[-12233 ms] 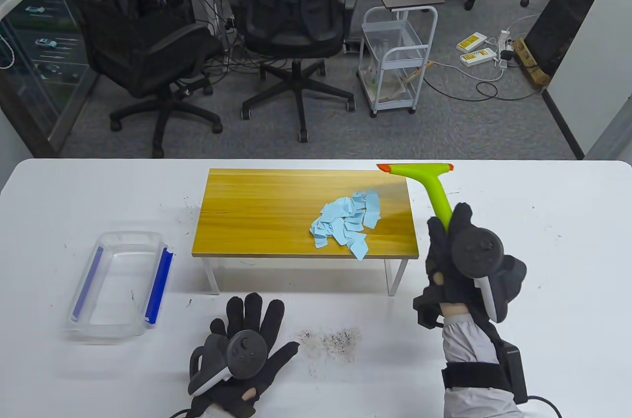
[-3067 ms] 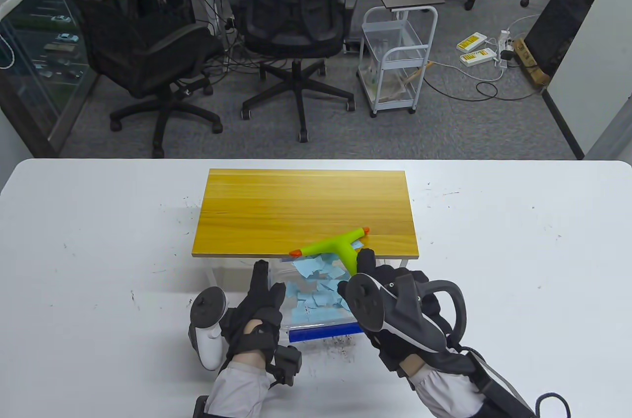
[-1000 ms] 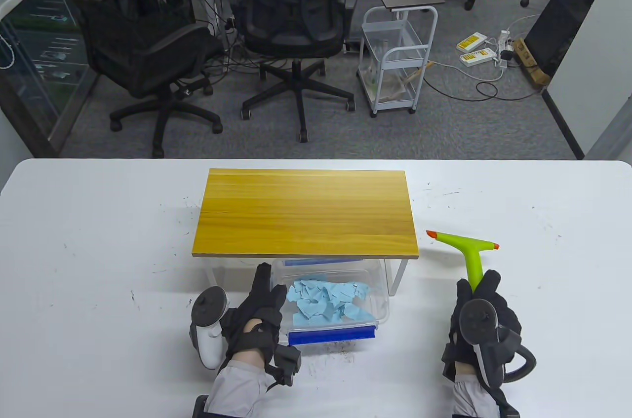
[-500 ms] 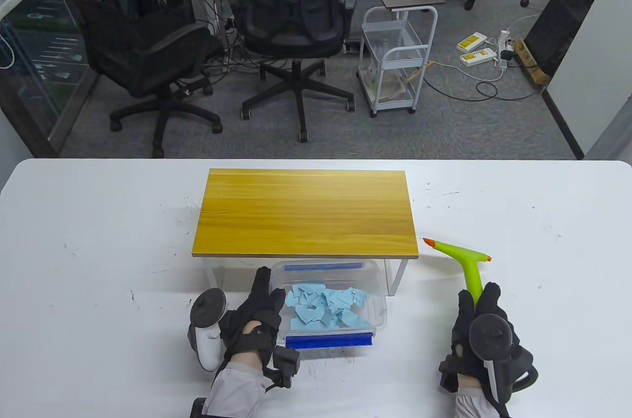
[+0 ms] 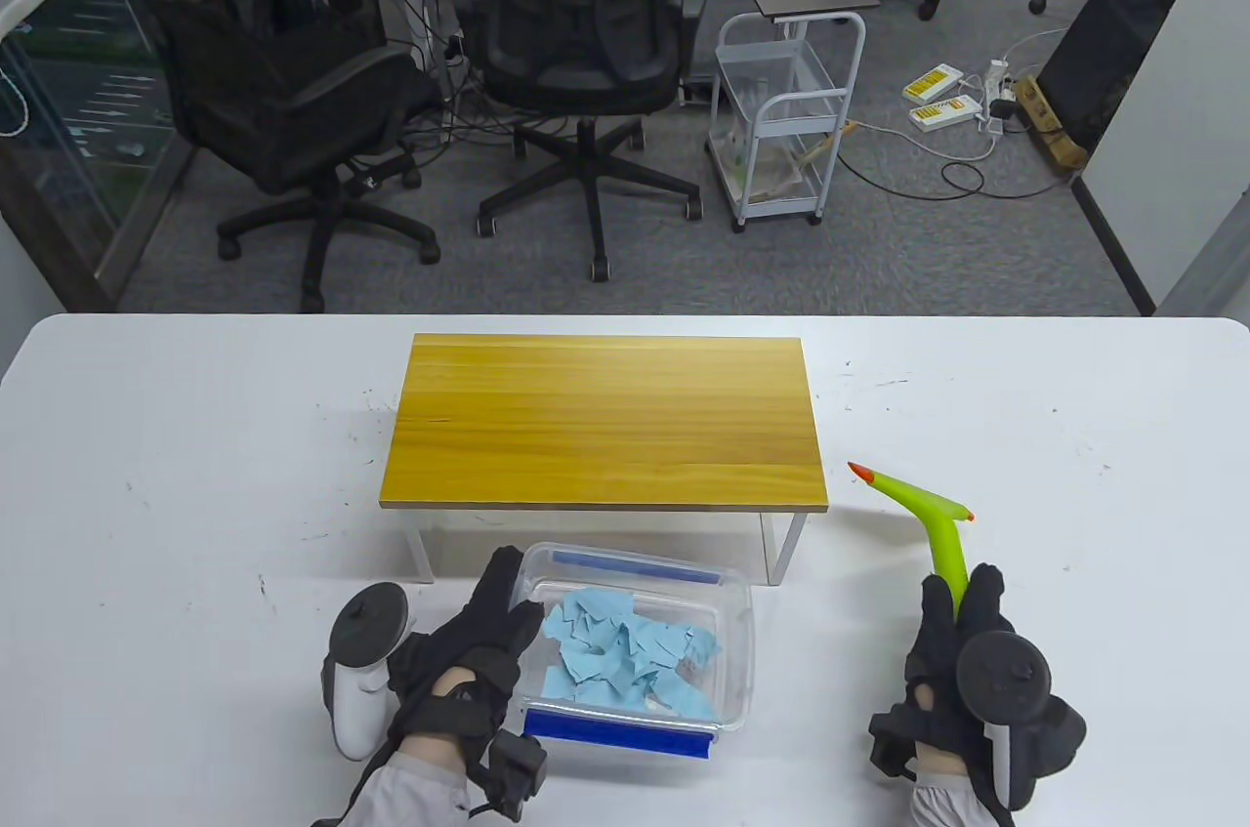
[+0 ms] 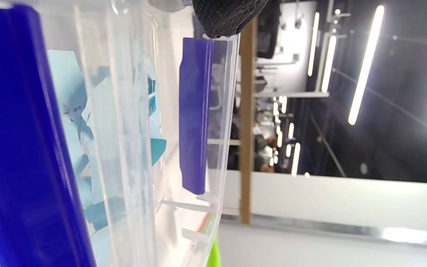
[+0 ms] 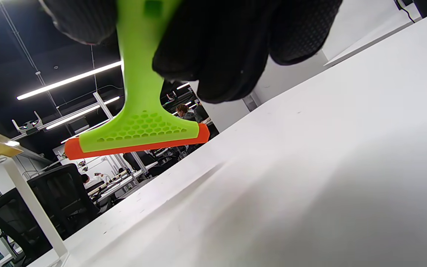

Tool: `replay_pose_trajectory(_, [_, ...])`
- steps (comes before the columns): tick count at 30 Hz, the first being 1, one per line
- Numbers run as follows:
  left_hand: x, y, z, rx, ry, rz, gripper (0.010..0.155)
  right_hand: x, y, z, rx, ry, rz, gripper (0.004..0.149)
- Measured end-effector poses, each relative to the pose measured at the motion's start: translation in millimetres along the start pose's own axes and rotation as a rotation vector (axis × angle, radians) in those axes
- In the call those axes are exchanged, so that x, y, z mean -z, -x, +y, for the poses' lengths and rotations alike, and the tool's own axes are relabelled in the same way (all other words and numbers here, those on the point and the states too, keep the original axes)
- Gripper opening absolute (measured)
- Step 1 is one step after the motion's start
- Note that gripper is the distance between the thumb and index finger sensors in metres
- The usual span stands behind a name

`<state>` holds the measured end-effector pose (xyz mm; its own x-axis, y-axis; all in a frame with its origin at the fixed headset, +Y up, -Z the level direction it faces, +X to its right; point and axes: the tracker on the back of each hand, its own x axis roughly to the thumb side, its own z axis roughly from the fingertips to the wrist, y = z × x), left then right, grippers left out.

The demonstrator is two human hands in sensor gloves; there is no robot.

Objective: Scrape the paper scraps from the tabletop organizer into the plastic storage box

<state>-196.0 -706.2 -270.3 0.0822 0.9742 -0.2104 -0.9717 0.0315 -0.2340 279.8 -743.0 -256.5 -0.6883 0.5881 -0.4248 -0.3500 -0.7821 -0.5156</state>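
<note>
The clear plastic storage box (image 5: 734,602) with blue clips holds a pile of blue paper scraps (image 5: 625,656) and sits in front of the wooden-topped organizer (image 5: 601,422), whose top is bare. My left hand (image 5: 479,646) grips the box's left end; the box wall (image 6: 132,122) and scraps (image 6: 69,122) fill the left wrist view. My right hand (image 5: 962,661) grips the handle of the green scraper (image 5: 928,515) with an orange blade, held just above the table right of the organizer. The scraper (image 7: 139,126) shows in the right wrist view, above the tabletop.
The white table (image 5: 195,495) has dark specks and smudges. The organizer's white legs (image 5: 786,549) stand between the box and the scraper. Office chairs (image 5: 576,36) and a white cart (image 5: 781,114) stand on the floor beyond the table's far edge.
My left hand has pulled the box toward me, out from under the organizer, and turned it slightly. My right hand with the scraper has drifted a little nearer and tilted the blade.
</note>
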Motion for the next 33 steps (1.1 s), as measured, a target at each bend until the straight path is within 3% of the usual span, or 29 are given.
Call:
replay_pose_trajectory(3, [-18, -24, 20, -0.022, 0.009, -0.038, 0.069, 1, 2, -1, 0.028, -0.008, 0.012, 0.063])
replay_pose_trajectory(8, [-58, -67, 79, -0.052, -0.114, -0.090, 0.069, 3, 6, 0, 0.058, -0.021, 0.033, 0.063])
replay_pose_trajectory(14, [-99, -84, 161, -0.256, -0.401, -0.156, 0.069, 6, 12, -1, 0.073, -0.020, 0.060, 0.063])
replay_pose_trajectory(19, [-118, -73, 208, -0.391, -0.684, -0.188, 0.069, 7, 14, -2, 0.081, -0.017, 0.071, 0.063])
replay_pose_trajectory(26, [-104, -28, 225, -0.419, -0.968, -0.096, 0.070, 7, 15, -4, 0.088, -0.015, 0.079, 0.063])
replay_pose_trajectory(33, [-66, 32, 205, -0.478, -1.110, 0.027, 0.070, 8, 17, -5, 0.098, -0.015, 0.085, 0.063])
